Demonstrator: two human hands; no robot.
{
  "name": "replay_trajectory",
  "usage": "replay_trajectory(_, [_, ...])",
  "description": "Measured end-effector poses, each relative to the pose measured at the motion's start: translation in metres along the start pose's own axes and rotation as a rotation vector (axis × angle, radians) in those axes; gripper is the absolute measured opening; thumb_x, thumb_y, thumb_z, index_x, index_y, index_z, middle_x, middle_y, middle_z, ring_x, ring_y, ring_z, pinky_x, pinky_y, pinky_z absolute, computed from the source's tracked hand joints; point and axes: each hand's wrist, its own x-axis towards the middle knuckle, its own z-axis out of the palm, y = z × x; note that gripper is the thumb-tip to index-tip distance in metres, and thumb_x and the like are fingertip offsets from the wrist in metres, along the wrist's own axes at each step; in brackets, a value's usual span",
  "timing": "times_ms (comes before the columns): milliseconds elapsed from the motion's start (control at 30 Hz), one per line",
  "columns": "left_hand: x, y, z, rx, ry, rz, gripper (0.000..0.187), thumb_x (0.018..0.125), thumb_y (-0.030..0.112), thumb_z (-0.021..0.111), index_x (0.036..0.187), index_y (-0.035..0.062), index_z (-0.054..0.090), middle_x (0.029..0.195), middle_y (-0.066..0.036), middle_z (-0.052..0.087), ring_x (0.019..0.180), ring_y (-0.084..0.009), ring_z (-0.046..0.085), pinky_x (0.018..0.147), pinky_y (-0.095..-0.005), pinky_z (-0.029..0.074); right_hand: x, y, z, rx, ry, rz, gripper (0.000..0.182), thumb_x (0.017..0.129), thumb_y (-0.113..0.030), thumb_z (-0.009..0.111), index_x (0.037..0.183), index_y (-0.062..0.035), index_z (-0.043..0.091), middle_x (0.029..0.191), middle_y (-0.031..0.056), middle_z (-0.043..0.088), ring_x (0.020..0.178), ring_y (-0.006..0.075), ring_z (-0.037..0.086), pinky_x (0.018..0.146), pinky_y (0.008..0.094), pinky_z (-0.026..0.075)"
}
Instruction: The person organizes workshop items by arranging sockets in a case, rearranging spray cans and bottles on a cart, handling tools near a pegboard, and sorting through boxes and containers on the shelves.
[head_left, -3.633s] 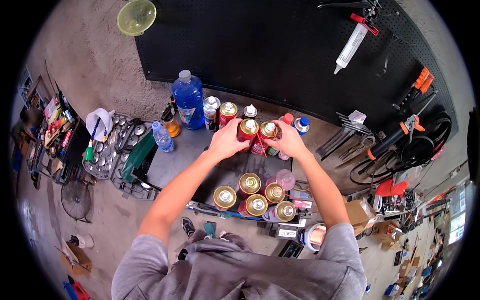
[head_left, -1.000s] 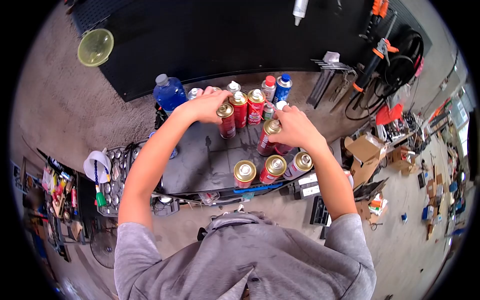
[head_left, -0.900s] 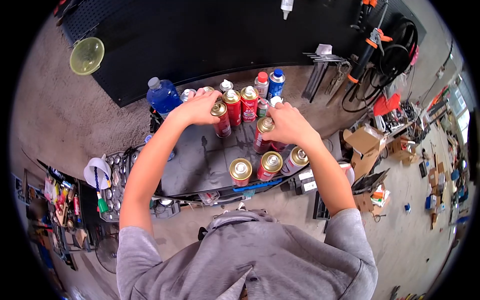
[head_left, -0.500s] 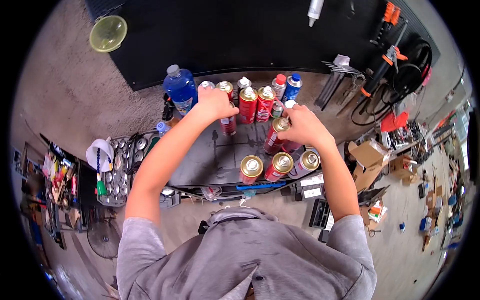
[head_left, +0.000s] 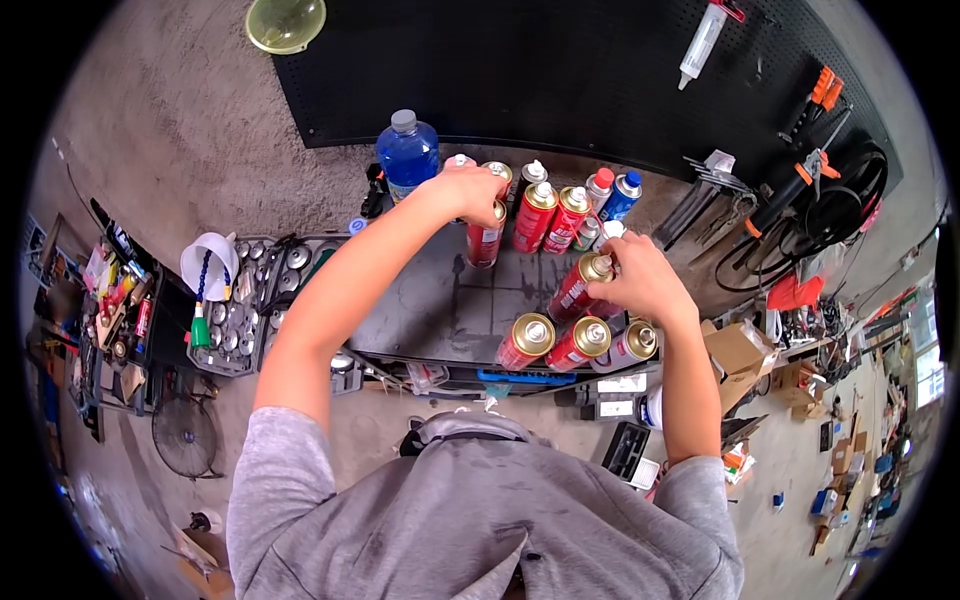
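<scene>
Near the back row, my left hand (head_left: 470, 192) is closed around the upper part of a red spray can (head_left: 484, 246) standing on the dark cart top (head_left: 420, 300). On the right, my right hand (head_left: 645, 283) grips another red spray can (head_left: 577, 288) near its gold top; the can leans slightly. Closer to my body stand two red spray cans, one on the left (head_left: 526, 342) and one beside it (head_left: 580, 343), with a pale spray can (head_left: 630, 345) to their right. Behind are red cans (head_left: 535, 217) and a blue-capped can (head_left: 623, 195).
A jug of blue liquid (head_left: 408, 155) stands at the back left. A socket tray (head_left: 232, 330) and white funnel (head_left: 210, 262) lie left. Black pegboard (head_left: 480, 80) rises behind, with orange-handled tools (head_left: 805, 180) and coiled hoses on the right. A cardboard box (head_left: 740, 350) sits right.
The view has shifted, so the cart and cans appear farther right. Both hands keep their hold on the same red cans, with little movement relative to the neighbouring cans.
</scene>
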Motion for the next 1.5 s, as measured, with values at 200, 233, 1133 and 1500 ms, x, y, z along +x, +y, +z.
replay_trajectory(200, [-0.007,0.017,0.000,0.138,0.028,-0.183,0.070,0.084,0.063,0.074,0.123,0.0053,0.082,0.120,-0.018,0.080,0.117,-0.0334,0.074,0.106,-0.0519,0.047,0.000,-0.006,0.009,-0.019,0.044,-0.031,0.060,0.072,-0.033,0.085,0.117,0.0065,0.074,0.110,0.0222,0.073,0.111,0.0406,0.067,0.101,0.0479,0.055])
replay_trajectory(233, [-0.007,0.018,0.001,0.136,0.025,-0.186,0.070,0.084,0.063,0.074,0.123,0.0053,0.082,0.120,-0.018,0.080,0.117,-0.0334,0.074,0.106,-0.0519,0.047,0.001,-0.007,0.010,-0.018,0.040,-0.034,0.060,0.072,-0.033,0.085,0.117,0.0065,0.074,0.110,0.0222,0.073,0.111,0.0406,0.067,0.101,0.0479,0.055])
replay_trajectory(1133, [-0.026,-0.016,0.016,0.066,0.221,0.114,0.063,0.073,0.052,0.081,0.106,-0.0013,0.077,0.106,-0.021,0.078,0.115,-0.0373,0.068,0.102,-0.0507,0.047,-0.007,0.005,0.040,-0.085,-0.011,0.058,0.059,0.075,-0.039,0.088,0.114,0.0033,0.075,0.121,0.0236,0.071,0.118,0.0442,0.066,0.103,0.0539,0.055])
replay_trajectory(1500, [-0.042,0.035,0.001,0.005,0.315,0.268,0.060,0.071,0.050,0.080,0.094,-0.0049,0.075,0.101,-0.022,0.076,0.114,-0.0387,0.067,0.105,-0.0550,0.047,0.002,0.025,0.008,0.257,-0.047,0.099,0.056,0.073,-0.033,0.087,0.111,0.0068,0.077,0.108,0.0252,0.077,0.098,0.0387,0.077,0.090,0.0444,0.061])
